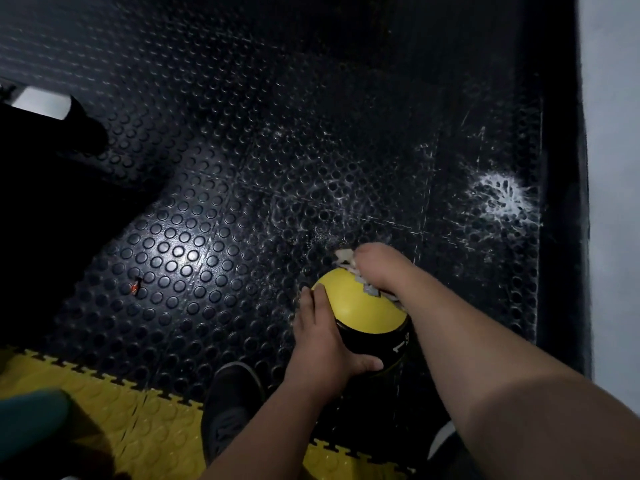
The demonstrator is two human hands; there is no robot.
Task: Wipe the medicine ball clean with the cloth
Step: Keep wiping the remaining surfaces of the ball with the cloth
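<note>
head view. the ball, yellow on top and black below, sits on the studded black floor between my two hands, near the dark wall. my left hand lies against the ball's left flank, fingers spread over the yellow cap and thumb hooked across the black band, steadying it. my right hand is bunched over the cloth on the far upper side; pale folds show at the knuckles and along the wrist, the fingers themselves hidden. to wipe well, i judge i should keep the left palm braced so the ball cannot roll, press the cloth flat, and sweep in overlapping arcs, turning the ball to reach the black half. a shoe stands just beside it; yellow tiles lie nearer me.
</note>
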